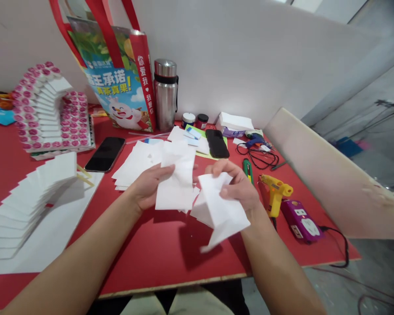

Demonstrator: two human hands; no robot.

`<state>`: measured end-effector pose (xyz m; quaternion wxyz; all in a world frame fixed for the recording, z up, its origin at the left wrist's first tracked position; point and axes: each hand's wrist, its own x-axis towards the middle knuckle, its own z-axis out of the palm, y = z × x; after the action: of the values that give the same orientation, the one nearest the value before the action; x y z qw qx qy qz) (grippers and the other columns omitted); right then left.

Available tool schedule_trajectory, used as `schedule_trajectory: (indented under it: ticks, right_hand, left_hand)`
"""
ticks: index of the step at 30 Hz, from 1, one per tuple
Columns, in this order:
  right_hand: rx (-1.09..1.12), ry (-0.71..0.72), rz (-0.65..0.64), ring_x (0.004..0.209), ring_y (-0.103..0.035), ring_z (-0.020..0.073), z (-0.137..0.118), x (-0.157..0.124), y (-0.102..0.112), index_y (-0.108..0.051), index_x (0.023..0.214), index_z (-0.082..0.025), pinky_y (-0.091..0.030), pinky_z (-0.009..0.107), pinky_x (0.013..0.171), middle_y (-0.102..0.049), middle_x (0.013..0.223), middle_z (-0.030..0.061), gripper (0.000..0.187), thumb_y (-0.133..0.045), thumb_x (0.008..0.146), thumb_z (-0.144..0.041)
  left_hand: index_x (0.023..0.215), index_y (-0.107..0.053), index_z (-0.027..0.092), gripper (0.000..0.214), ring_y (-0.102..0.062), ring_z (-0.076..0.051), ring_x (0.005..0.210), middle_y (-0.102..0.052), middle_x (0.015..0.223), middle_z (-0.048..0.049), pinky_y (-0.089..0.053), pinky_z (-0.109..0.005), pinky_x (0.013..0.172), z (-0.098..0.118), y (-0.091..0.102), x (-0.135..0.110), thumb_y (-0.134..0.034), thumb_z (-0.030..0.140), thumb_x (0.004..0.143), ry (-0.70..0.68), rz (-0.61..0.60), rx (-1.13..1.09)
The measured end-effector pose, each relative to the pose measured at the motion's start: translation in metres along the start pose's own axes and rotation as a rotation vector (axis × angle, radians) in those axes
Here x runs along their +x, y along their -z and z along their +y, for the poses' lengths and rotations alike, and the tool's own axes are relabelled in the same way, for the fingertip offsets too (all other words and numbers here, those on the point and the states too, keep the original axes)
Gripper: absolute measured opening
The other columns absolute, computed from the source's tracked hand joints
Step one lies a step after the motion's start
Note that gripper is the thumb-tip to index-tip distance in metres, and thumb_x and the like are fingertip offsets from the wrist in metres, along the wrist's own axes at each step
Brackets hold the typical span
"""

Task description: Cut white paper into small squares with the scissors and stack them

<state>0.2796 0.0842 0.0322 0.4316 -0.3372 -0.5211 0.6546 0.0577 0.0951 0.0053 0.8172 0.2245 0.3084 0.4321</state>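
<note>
My left hand (149, 186) has its thumb pressed on a white sheet of thin paper (174, 192), which hangs almost upright. Its fingers lie behind the sheet, mostly hidden. A second piece of white paper (223, 212), creased and folded over, is pinched in my right hand (241, 188), with a loose corner drooping toward the table. Both pieces are above the red tabletop (164, 253). Behind my left hand lies a stack of white sheets (134, 159). More white paper is partly hidden beneath the piece at my right hand.
On the left stand a fanned folded-card piece (29, 201) and a pink-and-white flowered paper model (52, 113). Behind are a phone (105, 154), a bag (118, 83) and a steel flask (166, 96). To the right lie a green cutter (248, 169), yellow glue gun (276, 192) and purple power strip (302, 223).
</note>
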Motion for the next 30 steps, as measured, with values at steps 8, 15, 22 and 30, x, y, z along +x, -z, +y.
schedule_trajectory:
  ticks: [8, 15, 22, 30]
  right_hand:
    - [-0.473, 0.192, 0.320, 0.070, -0.064, 0.0163, 0.013, 0.009, -0.021, -0.069, 0.123, -0.028, -0.054, 0.030, 0.058, -0.073, 0.105, 0.0046, 0.040, -0.076, 0.084, -0.031]
    - [-0.598, 0.295, 0.502, 0.087, -0.068, 0.0223, 0.028, 0.013, -0.028, -0.068, 0.120, -0.026, -0.056, 0.032, 0.064, -0.071, 0.098, 0.0058, 0.031, -0.069, 0.089, -0.027]
    - [-0.739, 0.323, 0.500, 0.079, -0.066, 0.0198, 0.032, 0.012, -0.030, -0.069, 0.119, -0.025, -0.054, 0.034, 0.069, -0.071, 0.096, 0.0043, 0.028, -0.069, 0.090, -0.025]
    - [-0.731, 0.326, 0.473, 0.089, -0.068, 0.0214, 0.031, 0.011, -0.026, -0.068, 0.119, -0.024, -0.055, 0.035, 0.077, -0.073, 0.103, 0.0056, 0.029, -0.068, 0.090, -0.026]
  left_hand:
    - [0.126, -0.069, 0.005, 0.036, -0.077, -0.027, 0.088, -0.079, 0.100, -0.0169, -0.061, -0.036, 0.086, -0.027, -0.022, -0.004, -0.053, 0.020, 0.099, 0.162, -0.061, -0.069]
    - [0.140, -0.061, 0.010, 0.054, -0.076, -0.030, 0.100, -0.078, 0.110, -0.0167, -0.056, -0.042, 0.098, -0.029, -0.021, -0.001, -0.040, 0.047, 0.105, 0.201, -0.148, -0.240]
    - [0.139, -0.061, 0.011, 0.053, -0.076, -0.029, 0.097, -0.078, 0.107, -0.0166, -0.057, -0.041, 0.095, -0.026, -0.020, -0.001, -0.044, 0.047, 0.104, 0.171, -0.029, -0.182]
    - [0.135, -0.061, 0.011, 0.043, -0.077, -0.024, 0.078, -0.079, 0.104, -0.0155, -0.062, -0.035, 0.078, -0.029, -0.018, -0.005, -0.066, 0.018, 0.093, 0.079, -0.067, -0.004]
